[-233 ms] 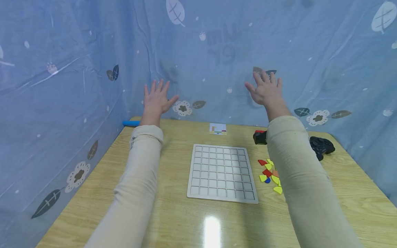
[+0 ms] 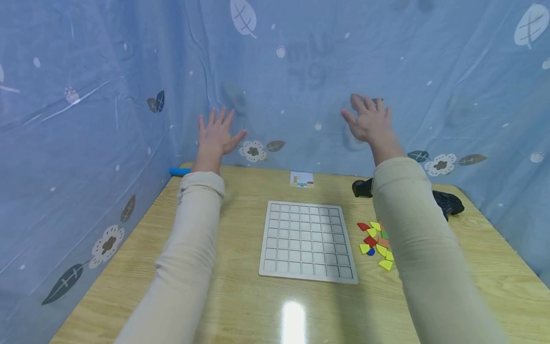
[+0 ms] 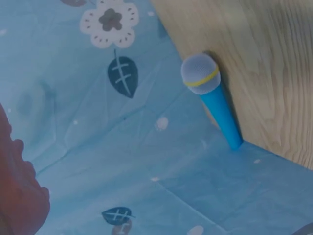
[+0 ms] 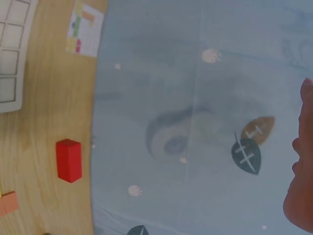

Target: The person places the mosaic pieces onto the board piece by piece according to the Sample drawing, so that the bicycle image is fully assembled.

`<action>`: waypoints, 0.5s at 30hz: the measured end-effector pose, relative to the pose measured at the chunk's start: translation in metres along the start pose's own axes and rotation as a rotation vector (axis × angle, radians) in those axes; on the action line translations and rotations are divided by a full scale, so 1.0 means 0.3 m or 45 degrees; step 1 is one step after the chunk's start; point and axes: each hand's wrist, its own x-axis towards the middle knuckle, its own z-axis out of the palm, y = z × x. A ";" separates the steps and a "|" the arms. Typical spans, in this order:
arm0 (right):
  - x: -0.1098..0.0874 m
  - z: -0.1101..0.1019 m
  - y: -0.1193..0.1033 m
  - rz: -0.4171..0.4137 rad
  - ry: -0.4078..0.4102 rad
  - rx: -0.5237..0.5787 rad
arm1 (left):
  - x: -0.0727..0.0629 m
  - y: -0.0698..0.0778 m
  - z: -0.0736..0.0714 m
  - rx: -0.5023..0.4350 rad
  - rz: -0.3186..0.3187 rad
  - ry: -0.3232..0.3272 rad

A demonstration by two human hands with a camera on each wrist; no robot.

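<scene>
Both bare hands are raised in front of the blue curtain, holding nothing. My left hand (image 2: 215,137) has its fingers spread and its thumb out to the right. In the left wrist view, part of that hand (image 3: 22,193) shows at the left edge. My right hand (image 2: 370,123) is up too, with fingers apart and slightly bent. At the right edge of the right wrist view, only part of it (image 4: 301,191) appears. Below and between the arms, a white grid board (image 2: 306,241) lies on the wooden table. Colored flat pieces (image 2: 370,240) lie to its right, some hidden by the right sleeve.
A small card with a colored pattern (image 2: 302,179) lies behind the board. A blue toy microphone (image 3: 222,115) rests at the table's far left corner. A red block (image 4: 68,160) stands near the back edge. Black objects (image 2: 448,202) lie at the right, partly behind the sleeve.
The right forearm has shifted slightly right, uncovering more colored pieces and hiding the red block in the head view. The right fingers bend a little more. The left arm has moved slightly left.
</scene>
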 end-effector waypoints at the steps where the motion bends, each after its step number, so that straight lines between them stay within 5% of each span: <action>1: 0.012 -0.002 0.014 -0.002 0.030 0.032 | 0.002 -0.003 -0.006 -0.011 0.001 0.012; 4: 0.074 0.007 0.107 0.010 0.125 0.226 | 0.008 -0.006 -0.032 -0.042 0.019 0.041; 8: 0.167 0.038 0.320 0.103 0.152 0.726 | 0.021 -0.014 -0.068 -0.114 0.097 0.069; 11: 0.105 0.015 0.415 0.154 0.077 1.124 | 0.026 -0.048 -0.090 -0.186 0.152 0.095; 15: -0.094 -0.051 0.451 0.110 -0.087 1.742 | 0.012 -0.131 -0.106 -0.257 0.179 0.123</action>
